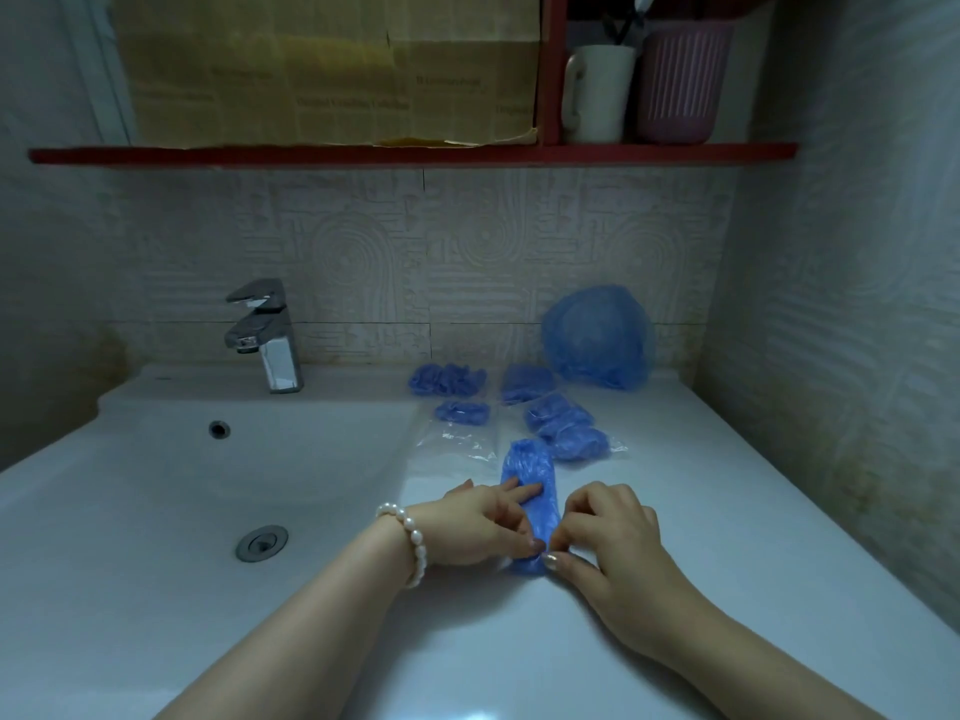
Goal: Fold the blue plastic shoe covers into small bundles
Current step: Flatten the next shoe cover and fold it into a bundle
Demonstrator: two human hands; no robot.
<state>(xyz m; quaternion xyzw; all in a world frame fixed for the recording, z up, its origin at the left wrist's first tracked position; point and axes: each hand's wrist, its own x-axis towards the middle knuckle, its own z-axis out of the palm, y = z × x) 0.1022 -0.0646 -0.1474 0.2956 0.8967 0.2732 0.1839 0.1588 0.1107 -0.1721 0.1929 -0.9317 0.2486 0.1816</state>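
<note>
A blue plastic shoe cover point(530, 470) lies stretched out lengthwise on the white counter to the right of the basin. My left hand point(483, 522) pinches its near end from the left, with one finger lying across the plastic. My right hand point(608, 532) pinches the same near end from the right, thumb and fingers curled on it. Folded blue bundles point(448, 379) lie further back, with one more bundle point(462, 412) in front of them. Other blue covers point(566, 426) lie inside a clear bag. A puffed-up blue cover point(597, 335) leans on the wall.
The sink basin point(156, 485) with its drain point(261, 543) fills the left half, and a chrome faucet point(267, 335) stands behind it. An empty clear plastic bag point(457, 441) lies by the basin's edge. A red shelf point(415, 154) above holds a white mug point(597, 93) and a pink cup point(680, 80).
</note>
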